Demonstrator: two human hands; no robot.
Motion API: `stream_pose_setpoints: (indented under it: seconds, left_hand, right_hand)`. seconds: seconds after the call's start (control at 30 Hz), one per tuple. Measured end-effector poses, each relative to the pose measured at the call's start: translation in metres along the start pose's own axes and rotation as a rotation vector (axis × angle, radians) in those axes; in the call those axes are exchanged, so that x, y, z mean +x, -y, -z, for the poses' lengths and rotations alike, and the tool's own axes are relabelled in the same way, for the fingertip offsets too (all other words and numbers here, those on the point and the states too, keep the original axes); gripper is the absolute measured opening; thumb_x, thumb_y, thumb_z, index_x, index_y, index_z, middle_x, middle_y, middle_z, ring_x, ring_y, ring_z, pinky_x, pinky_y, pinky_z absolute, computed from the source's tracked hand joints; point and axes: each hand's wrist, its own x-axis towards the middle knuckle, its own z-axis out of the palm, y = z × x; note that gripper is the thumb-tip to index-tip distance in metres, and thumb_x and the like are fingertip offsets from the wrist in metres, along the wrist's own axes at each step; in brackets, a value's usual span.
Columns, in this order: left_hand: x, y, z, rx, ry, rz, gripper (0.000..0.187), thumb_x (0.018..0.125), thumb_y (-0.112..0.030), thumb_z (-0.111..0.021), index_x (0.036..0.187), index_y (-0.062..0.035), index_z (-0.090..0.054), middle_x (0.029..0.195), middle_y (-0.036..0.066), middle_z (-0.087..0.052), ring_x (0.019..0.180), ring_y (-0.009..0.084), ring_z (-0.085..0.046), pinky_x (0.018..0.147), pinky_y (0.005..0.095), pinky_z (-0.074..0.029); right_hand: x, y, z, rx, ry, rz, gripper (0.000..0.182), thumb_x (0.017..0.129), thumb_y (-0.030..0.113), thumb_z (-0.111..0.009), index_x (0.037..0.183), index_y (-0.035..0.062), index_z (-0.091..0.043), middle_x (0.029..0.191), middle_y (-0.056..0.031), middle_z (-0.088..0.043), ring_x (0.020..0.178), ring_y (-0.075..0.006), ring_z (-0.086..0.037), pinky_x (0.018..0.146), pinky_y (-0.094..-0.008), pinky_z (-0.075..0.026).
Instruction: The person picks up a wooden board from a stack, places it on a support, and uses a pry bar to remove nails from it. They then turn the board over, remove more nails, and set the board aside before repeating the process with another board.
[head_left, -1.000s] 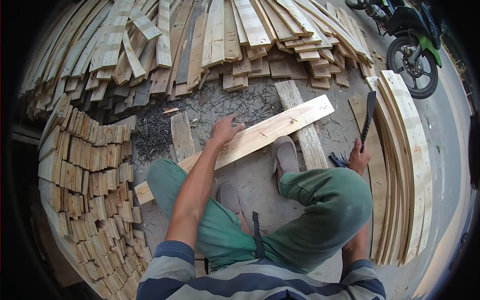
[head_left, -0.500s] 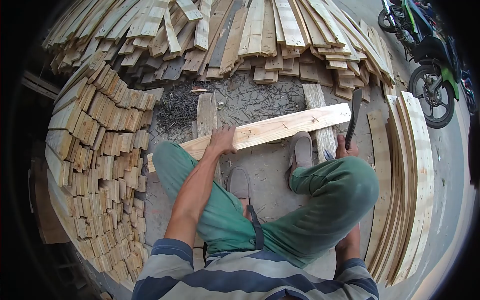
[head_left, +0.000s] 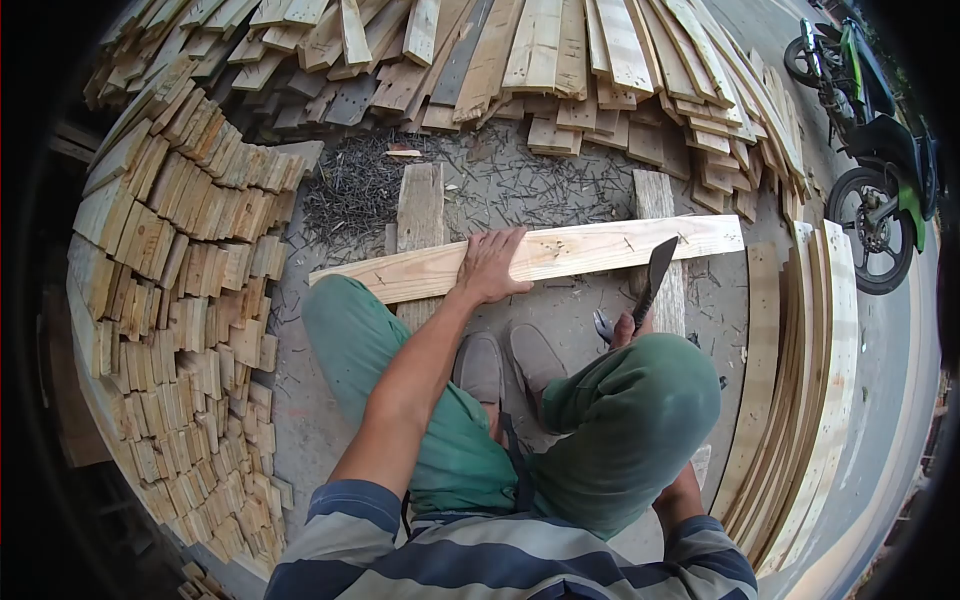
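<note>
A long pale plank point(head_left: 590, 248) with a few nails in its face lies across two rough wooden blocks, the left one point(head_left: 420, 205) and the right one point(head_left: 655, 200). My left hand point(head_left: 492, 265) grips the plank left of its middle, fingers over the far edge. In my right hand point(head_left: 632, 325), partly hidden by my right knee, is a dark flat-ended metal tool point(head_left: 655, 270), its tip just over the plank's near edge. The metal head of a claw-like tool point(head_left: 603, 325) shows beside that hand.
Stacked boards point(head_left: 190, 300) stand at the left, more boards point(head_left: 560, 50) lie at the back, and long planks point(head_left: 800, 400) lie at the right. Loose nails point(head_left: 350, 195) are heaped behind the left block. A motorcycle point(head_left: 875, 200) is parked at the far right.
My left hand has slid right along the plank. My right hand and the dark tool have moved left, closer to the plank. My right foot has shifted left beside the other.
</note>
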Motion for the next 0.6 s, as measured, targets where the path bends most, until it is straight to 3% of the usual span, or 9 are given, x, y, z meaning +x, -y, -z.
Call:
stream_pose_setpoints:
  seconds: [0.1,0.13,0.17,0.23,0.3,0.37,0.4,0.47,0.6]
  left_hand:
    - [0.001,0.0,0.002,-0.015,-0.008,-0.013,0.103,0.063,-0.048,-0.08,0.146,-0.0062,-0.037,0.136,0.012,-0.049,0.127,0.0277,-0.044,0.109,0.0436,-0.025]
    - [0.002,-0.003,-0.002,-0.018,-0.024,-0.005,0.103,0.063,-0.048,-0.08,0.146,-0.0061,-0.037,0.136,0.012,-0.049,0.127,0.0274,-0.044,0.109,0.0437,-0.025]
    - [0.003,0.001,-0.002,-0.007,-0.035,-0.01,0.104,0.063,-0.048,-0.081,0.147,-0.0061,-0.036,0.136,0.012,-0.049,0.127,0.0271,-0.045,0.109,0.0438,-0.025]
    - [0.009,0.005,-0.005,-0.005,0.015,0.022,0.104,0.063,-0.049,-0.081,0.147,-0.006,-0.036,0.136,0.012,-0.05,0.126,0.0269,-0.045,0.11,0.0437,-0.025]
    - [0.003,-0.002,0.001,-0.015,-0.04,0.006,0.105,0.061,-0.051,-0.08,0.146,-0.0065,-0.037,0.136,0.011,-0.05,0.126,0.0264,-0.046,0.111,0.0434,-0.024]
    - [0.005,0.002,-0.003,-0.006,-0.032,0.009,0.105,0.06,-0.05,-0.081,0.146,-0.0068,-0.038,0.135,0.011,-0.05,0.126,0.0264,-0.046,0.111,0.0435,-0.024]
    - [0.001,0.001,-0.005,-0.012,-0.025,0.007,0.105,0.06,-0.05,-0.081,0.146,-0.0068,-0.038,0.135,0.011,-0.05,0.126,0.0264,-0.046,0.111,0.0435,-0.024]
    - [0.006,0.0,-0.003,-0.014,-0.034,0.004,0.106,0.059,-0.05,-0.081,0.146,-0.0069,-0.038,0.135,0.012,-0.05,0.125,0.0268,-0.046,0.111,0.0437,-0.024]
    - [0.008,0.003,-0.009,-0.004,-0.044,0.007,0.105,0.06,-0.05,-0.082,0.146,-0.0075,-0.038,0.134,0.011,-0.051,0.123,0.0273,-0.048,0.109,0.044,-0.026]
  right_hand:
    - [0.02,0.016,-0.025,-0.345,0.183,0.043,0.046,0.096,0.053,-0.05,0.097,0.0077,-0.055,0.08,-0.0261,-0.065,0.08,-0.0496,-0.062,0.065,-0.0558,-0.045]
    - [0.036,-0.019,-0.048,-0.558,0.219,0.062,0.044,0.097,0.051,-0.051,0.093,0.0078,-0.053,0.077,-0.0262,-0.064,0.078,-0.0504,-0.062,0.063,-0.0578,-0.044]
    - [0.026,-0.027,-0.045,-0.547,0.206,0.053,0.044,0.097,0.051,-0.051,0.093,0.0078,-0.053,0.077,-0.0262,-0.064,0.078,-0.0504,-0.062,0.063,-0.0578,-0.044]
    - [0.037,-0.034,-0.046,-0.182,0.041,0.094,0.041,0.097,0.049,-0.051,0.092,0.008,-0.053,0.074,-0.0253,-0.063,0.072,-0.05,-0.062,0.061,-0.0573,-0.044]
    - [0.008,0.018,-0.009,-0.179,-0.057,0.032,0.041,0.097,0.049,-0.052,0.09,0.0081,-0.053,0.07,-0.0232,-0.062,0.067,-0.0482,-0.061,0.058,-0.0542,-0.045]
    - [0.006,-0.039,-0.029,0.097,-0.14,0.228,0.041,0.096,0.049,-0.054,0.089,0.0081,-0.051,0.069,-0.023,-0.062,0.067,-0.0492,-0.06,0.058,-0.0556,-0.044]
    - [0.012,-0.043,-0.036,0.091,-0.139,0.221,0.041,0.096,0.049,-0.054,0.089,0.0081,-0.051,0.069,-0.023,-0.062,0.067,-0.0492,-0.06,0.058,-0.0556,-0.044]
    - [0.041,-0.037,-0.047,-0.505,0.207,0.265,0.041,0.095,0.048,-0.055,0.089,0.0082,-0.05,0.068,-0.0228,-0.061,0.067,-0.0496,-0.06,0.058,-0.0564,-0.044]
    - [0.036,-0.024,-0.034,-0.15,0.043,0.21,0.039,0.095,0.048,-0.055,0.089,0.0093,-0.049,0.068,-0.0238,-0.06,0.066,-0.0503,-0.059,0.056,-0.0558,-0.043]
